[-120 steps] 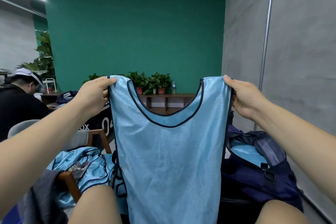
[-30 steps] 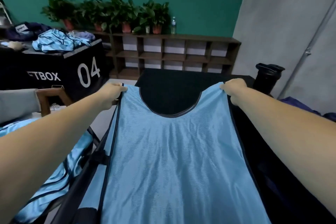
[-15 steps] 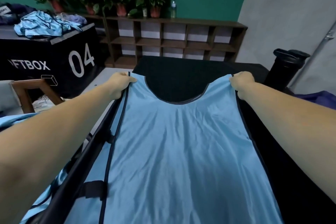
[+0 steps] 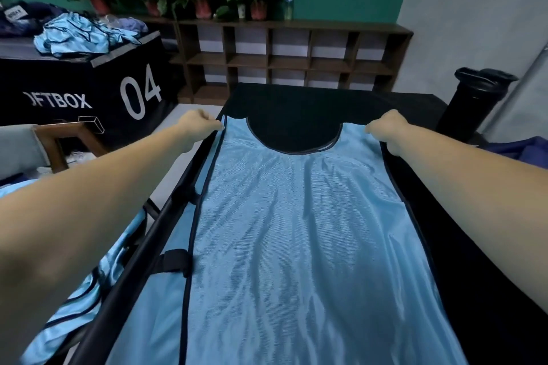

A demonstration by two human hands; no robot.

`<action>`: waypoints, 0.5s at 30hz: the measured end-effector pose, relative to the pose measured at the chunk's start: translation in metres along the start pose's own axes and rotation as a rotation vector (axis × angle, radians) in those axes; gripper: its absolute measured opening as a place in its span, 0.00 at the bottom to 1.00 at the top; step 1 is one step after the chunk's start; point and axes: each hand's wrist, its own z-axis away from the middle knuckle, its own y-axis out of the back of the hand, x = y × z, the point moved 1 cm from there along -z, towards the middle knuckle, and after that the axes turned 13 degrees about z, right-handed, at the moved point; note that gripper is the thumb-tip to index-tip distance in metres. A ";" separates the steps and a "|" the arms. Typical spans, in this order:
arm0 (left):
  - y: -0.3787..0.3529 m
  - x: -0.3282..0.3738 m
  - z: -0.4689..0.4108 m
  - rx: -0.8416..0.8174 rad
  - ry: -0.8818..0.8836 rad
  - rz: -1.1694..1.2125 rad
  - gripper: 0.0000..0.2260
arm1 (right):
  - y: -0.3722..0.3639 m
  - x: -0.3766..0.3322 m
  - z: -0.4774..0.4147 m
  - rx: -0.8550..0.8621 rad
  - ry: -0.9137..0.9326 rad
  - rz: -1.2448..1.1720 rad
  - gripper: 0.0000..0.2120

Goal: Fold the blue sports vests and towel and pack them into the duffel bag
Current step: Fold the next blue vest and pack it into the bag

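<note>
**Spreading the vest flat before folding**

Blue vest (image 4: 302,231) spread along black bench (image 4: 296,104), neck at 12 o'clock. Left hand (image 4: 198,124) and right hand (image 4: 385,130) each closed on one shoulder strap. Better to pull evenly, smooth the wrinkles, then fold.

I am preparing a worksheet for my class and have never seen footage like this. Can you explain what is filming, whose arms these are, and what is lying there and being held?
There is no machine: a person wears a camera on the head, looking down at two bare arms. The left hand and right hand each pinch a shoulder strap of a light blue mesh sports vest, spread flat on a black cloth-covered table. More crumpled blue vests lie on a black box behind.
</note>
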 end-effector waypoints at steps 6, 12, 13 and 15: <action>0.014 0.003 0.055 0.009 -0.111 -0.054 0.04 | 0.015 -0.008 0.033 -0.029 0.108 0.021 0.18; 0.027 0.012 0.139 -0.058 -0.153 -0.118 0.10 | 0.032 -0.014 0.109 -0.093 0.228 0.015 0.10; 0.029 0.016 0.155 -0.070 -0.167 -0.143 0.09 | 0.035 -0.013 0.124 -0.108 0.255 0.022 0.11; 0.034 0.021 0.189 -0.089 -0.189 -0.200 0.07 | 0.036 -0.004 0.153 -0.132 0.299 0.029 0.09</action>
